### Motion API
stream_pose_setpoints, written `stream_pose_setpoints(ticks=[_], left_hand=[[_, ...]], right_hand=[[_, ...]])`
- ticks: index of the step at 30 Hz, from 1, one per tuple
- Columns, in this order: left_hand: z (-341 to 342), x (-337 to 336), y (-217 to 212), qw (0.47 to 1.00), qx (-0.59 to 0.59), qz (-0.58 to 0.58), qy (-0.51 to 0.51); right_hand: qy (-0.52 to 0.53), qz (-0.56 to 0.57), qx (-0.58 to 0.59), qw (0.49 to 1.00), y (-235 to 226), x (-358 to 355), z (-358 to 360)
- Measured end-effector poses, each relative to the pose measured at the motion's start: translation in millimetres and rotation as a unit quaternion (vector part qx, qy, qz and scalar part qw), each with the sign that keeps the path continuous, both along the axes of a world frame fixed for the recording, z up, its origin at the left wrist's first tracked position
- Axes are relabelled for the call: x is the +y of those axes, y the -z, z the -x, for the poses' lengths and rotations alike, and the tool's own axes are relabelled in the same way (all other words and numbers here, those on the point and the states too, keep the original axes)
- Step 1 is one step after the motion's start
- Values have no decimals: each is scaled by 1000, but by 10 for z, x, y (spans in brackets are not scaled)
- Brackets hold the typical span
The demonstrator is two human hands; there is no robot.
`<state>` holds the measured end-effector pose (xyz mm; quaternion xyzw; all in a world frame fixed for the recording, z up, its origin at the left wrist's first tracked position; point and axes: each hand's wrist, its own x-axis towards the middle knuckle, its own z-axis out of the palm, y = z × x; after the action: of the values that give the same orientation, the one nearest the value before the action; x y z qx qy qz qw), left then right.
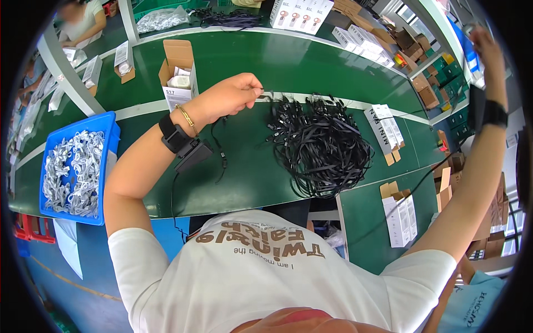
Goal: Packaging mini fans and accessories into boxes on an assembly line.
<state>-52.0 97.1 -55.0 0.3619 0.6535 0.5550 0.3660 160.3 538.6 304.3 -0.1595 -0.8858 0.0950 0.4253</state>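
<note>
My left hand (241, 93) is above the green workbench (239, 186), its thumb and fingers pinched on the thin end of a black strap (267, 94). Just right of it lies a big tangled heap of black straps (327, 147) with small clips. A separate black strap (220, 147) hangs or lies below my left wrist. My right hand (486, 53) is raised high at the far right, beside a blue and white sheet or packet (469, 53). Its fingers are too blurred to show what they hold. Both wrists wear black strapped devices with cables.
A blue bin (104, 183) of white cables stands at the left. Open boxes stand at the back (191, 91), at the right (386, 130) and nearer me (398, 216). Boxed goods (302, 15) and more straps (227, 18) line the upper shelf. A person (83, 22) sits far left.
</note>
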Motion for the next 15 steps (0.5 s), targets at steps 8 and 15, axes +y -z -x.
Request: stream_pose_setpoints(ticks=[8, 15], left_hand=[[-329, -39, -347, 993, 56, -84, 56], [-338, -362, -448, 992, 49, -107, 39]], right_hand=[[-297, 42, -305, 904, 2432, -2211, 465], [-426, 290, -389, 764, 2668, -2562, 664]])
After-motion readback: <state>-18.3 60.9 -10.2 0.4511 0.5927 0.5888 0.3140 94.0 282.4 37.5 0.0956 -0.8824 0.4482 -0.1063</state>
